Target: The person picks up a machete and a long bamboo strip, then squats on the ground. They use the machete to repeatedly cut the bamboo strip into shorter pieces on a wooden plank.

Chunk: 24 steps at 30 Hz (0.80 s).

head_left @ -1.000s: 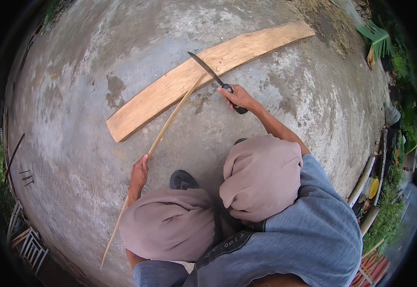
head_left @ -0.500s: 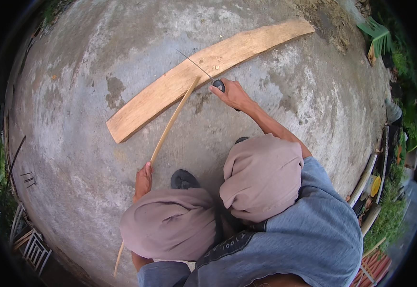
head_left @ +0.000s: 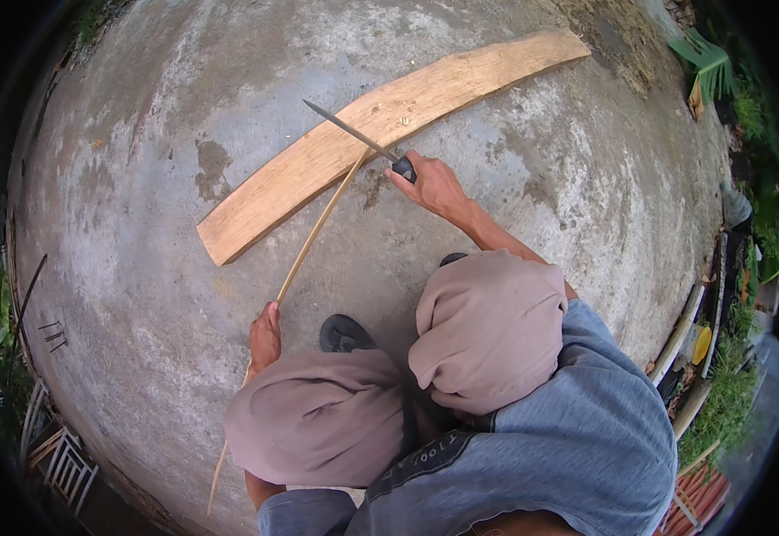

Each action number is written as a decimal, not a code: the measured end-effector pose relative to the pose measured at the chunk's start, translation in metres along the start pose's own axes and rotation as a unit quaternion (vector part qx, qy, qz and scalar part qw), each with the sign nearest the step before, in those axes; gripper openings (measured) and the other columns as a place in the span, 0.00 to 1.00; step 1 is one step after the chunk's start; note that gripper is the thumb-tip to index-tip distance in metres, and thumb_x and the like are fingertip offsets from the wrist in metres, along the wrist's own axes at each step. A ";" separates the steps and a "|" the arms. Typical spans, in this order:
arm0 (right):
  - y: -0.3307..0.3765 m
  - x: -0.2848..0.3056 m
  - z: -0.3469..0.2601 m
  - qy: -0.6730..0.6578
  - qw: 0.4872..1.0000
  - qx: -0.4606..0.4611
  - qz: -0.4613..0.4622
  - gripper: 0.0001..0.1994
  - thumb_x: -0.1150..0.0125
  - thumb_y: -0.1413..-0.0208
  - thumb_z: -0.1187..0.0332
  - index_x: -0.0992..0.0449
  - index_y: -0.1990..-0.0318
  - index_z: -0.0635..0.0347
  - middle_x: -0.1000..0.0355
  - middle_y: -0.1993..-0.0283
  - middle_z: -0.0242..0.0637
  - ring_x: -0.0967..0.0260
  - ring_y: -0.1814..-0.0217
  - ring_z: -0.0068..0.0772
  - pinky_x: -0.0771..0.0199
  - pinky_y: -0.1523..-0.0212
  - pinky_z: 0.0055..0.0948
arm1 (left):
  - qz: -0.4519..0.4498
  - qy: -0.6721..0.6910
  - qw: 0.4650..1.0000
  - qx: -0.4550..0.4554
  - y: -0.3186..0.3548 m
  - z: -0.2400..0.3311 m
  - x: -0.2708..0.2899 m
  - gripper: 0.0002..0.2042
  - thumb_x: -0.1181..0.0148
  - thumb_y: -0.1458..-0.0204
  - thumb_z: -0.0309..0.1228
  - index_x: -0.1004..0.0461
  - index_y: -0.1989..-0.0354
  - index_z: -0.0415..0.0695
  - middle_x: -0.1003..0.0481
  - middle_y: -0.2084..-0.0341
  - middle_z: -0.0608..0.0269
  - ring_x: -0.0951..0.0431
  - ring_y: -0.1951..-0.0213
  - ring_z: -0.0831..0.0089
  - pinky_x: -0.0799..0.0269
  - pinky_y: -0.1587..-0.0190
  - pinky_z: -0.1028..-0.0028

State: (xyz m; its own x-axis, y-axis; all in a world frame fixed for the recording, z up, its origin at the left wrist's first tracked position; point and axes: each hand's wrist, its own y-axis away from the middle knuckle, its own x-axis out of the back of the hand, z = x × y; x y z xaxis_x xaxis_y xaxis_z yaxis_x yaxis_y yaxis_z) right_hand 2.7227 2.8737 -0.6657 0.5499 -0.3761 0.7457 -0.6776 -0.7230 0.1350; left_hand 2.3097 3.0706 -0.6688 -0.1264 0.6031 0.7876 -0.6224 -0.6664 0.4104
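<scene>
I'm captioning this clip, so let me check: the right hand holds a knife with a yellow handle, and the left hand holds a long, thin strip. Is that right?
Not quite: the handle is black, not yellow, as the head view shows. The right hand holds the knife, and the left hand holds the long, thin strip.

"Where's the wooden plank [head_left: 447, 87]?"
"Before me on the concrete ground [head_left: 157, 313], slanting from near left to far right."
"And the knife [head_left: 354, 131]?"
"In my right hand [head_left: 434, 186], its blade across the plank, tip forward and left."
"The wooden stick [head_left: 323, 221]?"
"It runs from the plank's near edge, beside the blade, back through my left hand [head_left: 265, 339], its rear end left of my left knee [head_left: 313, 420]."
</scene>
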 end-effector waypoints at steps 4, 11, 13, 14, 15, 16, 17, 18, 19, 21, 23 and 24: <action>-0.007 -0.009 0.024 0.033 0.999 -0.024 0.001 0.25 0.39 0.38 0.46 0.25 0.61 0.65 0.22 0.72 0.56 0.22 0.66 0.63 0.23 0.64 0.53 | 0.003 -0.007 1.000 -0.008 0.001 0.001 -0.002 0.22 0.61 0.26 0.44 0.28 0.61 0.39 0.29 0.76 0.38 0.30 0.72 0.36 0.35 0.68 0.51; -0.008 -0.011 0.018 -0.004 0.999 -0.033 0.007 0.26 0.38 0.39 0.46 0.24 0.61 0.67 0.23 0.72 0.57 0.23 0.63 0.64 0.23 0.60 0.54 | -0.002 0.009 1.000 0.010 0.000 0.005 -0.004 0.22 0.60 0.26 0.45 0.27 0.60 0.38 0.29 0.76 0.38 0.29 0.72 0.37 0.35 0.67 0.52; -0.008 -0.011 0.030 0.004 0.999 -0.048 -0.003 0.26 0.38 0.39 0.46 0.24 0.61 0.67 0.23 0.72 0.57 0.23 0.63 0.64 0.23 0.60 0.54 | -0.012 0.012 1.000 0.016 0.001 0.008 -0.006 0.22 0.60 0.26 0.45 0.27 0.60 0.37 0.30 0.76 0.38 0.31 0.72 0.38 0.35 0.67 0.53; -0.009 -0.009 0.026 -0.010 0.999 -0.050 -0.016 0.26 0.38 0.39 0.46 0.24 0.61 0.67 0.23 0.72 0.57 0.23 0.63 0.64 0.23 0.60 0.54 | -0.014 0.013 1.000 0.025 0.004 0.005 -0.006 0.23 0.61 0.26 0.45 0.27 0.59 0.37 0.30 0.76 0.38 0.31 0.73 0.38 0.35 0.67 0.53; -0.009 -0.008 0.023 -0.023 0.998 -0.052 -0.028 0.26 0.38 0.39 0.46 0.24 0.61 0.67 0.23 0.71 0.57 0.23 0.62 0.64 0.23 0.60 0.54 | -0.006 0.019 1.000 0.016 0.004 0.002 -0.006 0.23 0.61 0.26 0.45 0.27 0.59 0.36 0.30 0.77 0.40 0.31 0.74 0.41 0.35 0.67 0.54; -0.009 -0.008 0.019 -0.019 0.998 -0.054 -0.019 0.26 0.39 0.39 0.45 0.24 0.61 0.68 0.23 0.72 0.58 0.23 0.63 0.64 0.23 0.60 0.54 | 0.002 0.025 1.000 0.008 0.003 -0.001 -0.007 0.23 0.61 0.26 0.45 0.27 0.60 0.36 0.30 0.78 0.42 0.32 0.75 0.43 0.35 0.67 0.55; -0.006 -0.009 0.016 -0.014 0.998 -0.059 -0.009 0.27 0.39 0.38 0.45 0.24 0.61 0.68 0.23 0.72 0.58 0.22 0.63 0.64 0.23 0.59 0.54 | 0.007 0.031 0.999 -0.003 0.002 -0.003 -0.008 0.24 0.61 0.26 0.46 0.26 0.60 0.36 0.30 0.79 0.44 0.32 0.76 0.46 0.35 0.67 0.56; -0.004 -0.009 0.014 -0.009 0.998 -0.063 0.001 0.28 0.40 0.38 0.44 0.24 0.61 0.68 0.23 0.72 0.58 0.22 0.63 0.63 0.23 0.59 0.54 | -0.013 0.053 0.998 0.004 0.001 -0.005 -0.010 0.25 0.61 0.27 0.47 0.26 0.61 0.36 0.30 0.80 0.48 0.31 0.77 0.51 0.35 0.69 0.58; -0.005 -0.010 0.017 -0.004 0.998 -0.065 -0.006 0.28 0.40 0.38 0.44 0.25 0.62 0.68 0.23 0.72 0.58 0.22 0.63 0.63 0.23 0.60 0.53 | -0.033 0.076 0.997 0.010 -0.003 -0.007 -0.012 0.27 0.61 0.27 0.49 0.26 0.63 0.36 0.30 0.81 0.51 0.31 0.78 0.55 0.34 0.70 0.60; -0.012 -0.007 0.022 0.005 0.998 -0.062 -0.016 0.28 0.40 0.37 0.44 0.25 0.63 0.68 0.23 0.71 0.59 0.22 0.64 0.62 0.23 0.61 0.52 | -0.078 0.143 0.985 0.048 -0.014 -0.013 -0.013 0.30 0.61 0.28 0.53 0.26 0.65 0.36 0.30 0.82 0.57 0.31 0.80 0.64 0.34 0.74 0.65; -0.009 -0.003 0.020 -0.066 0.992 -0.107 -0.032 0.27 0.40 0.37 0.45 0.26 0.63 0.68 0.23 0.70 0.59 0.22 0.65 0.60 0.23 0.62 0.52 | -0.135 0.233 0.956 0.114 -0.025 -0.019 -0.015 0.33 0.61 0.30 0.59 0.25 0.68 0.37 0.31 0.82 0.62 0.32 0.82 0.73 0.35 0.78 0.71; -0.005 -0.002 0.017 -0.101 0.985 -0.131 -0.042 0.26 0.40 0.37 0.46 0.26 0.63 0.68 0.23 0.70 0.58 0.22 0.65 0.60 0.23 0.63 0.51 | -0.177 0.225 0.950 0.121 -0.035 -0.007 -0.006 0.34 0.61 0.31 0.61 0.25 0.68 0.38 0.31 0.83 0.63 0.32 0.83 0.75 0.36 0.80 0.73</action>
State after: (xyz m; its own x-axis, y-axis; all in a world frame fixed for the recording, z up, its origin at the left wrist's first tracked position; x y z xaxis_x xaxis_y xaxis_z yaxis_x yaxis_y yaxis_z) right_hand 2.7333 2.8679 -0.6795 0.6771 -0.4489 0.5831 -0.7144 -0.5911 0.3744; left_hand 2.3267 3.0931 -0.6912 -0.2931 0.8986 0.3266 -0.4976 -0.4350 0.7504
